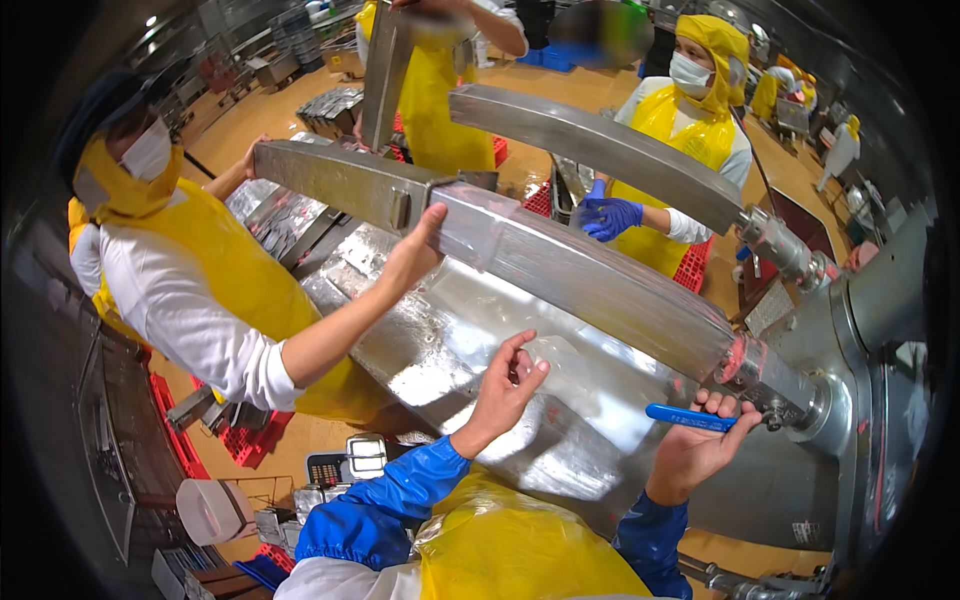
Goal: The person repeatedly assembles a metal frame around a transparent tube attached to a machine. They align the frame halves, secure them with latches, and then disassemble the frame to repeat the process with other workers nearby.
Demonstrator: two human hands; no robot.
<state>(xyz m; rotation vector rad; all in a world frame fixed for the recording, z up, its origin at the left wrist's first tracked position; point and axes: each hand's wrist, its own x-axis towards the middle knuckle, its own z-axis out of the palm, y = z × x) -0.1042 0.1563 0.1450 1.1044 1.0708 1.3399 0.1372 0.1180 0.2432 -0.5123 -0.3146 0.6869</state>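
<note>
In the head view, the right hand (697,447) curls its fingers around the blue valve handle (692,417), which sits just below the near end of the long steel nozzle (580,270). The left hand (507,385) is open with fingers spread, under that nozzle and over the steel trough (440,350). A co-worker's hand (412,255) in a yellow apron presses on the nozzle's far section.

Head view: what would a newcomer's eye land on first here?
The long steel nozzle slants across the middle from the machine at right, with a clear plastic sleeve over it. The right hand grips the blue valve handle at its base, while the left hand reaches open toward the plastic. At left, a co-worker's hand in a yellow apron presses the nozzle's upper part.
</note>
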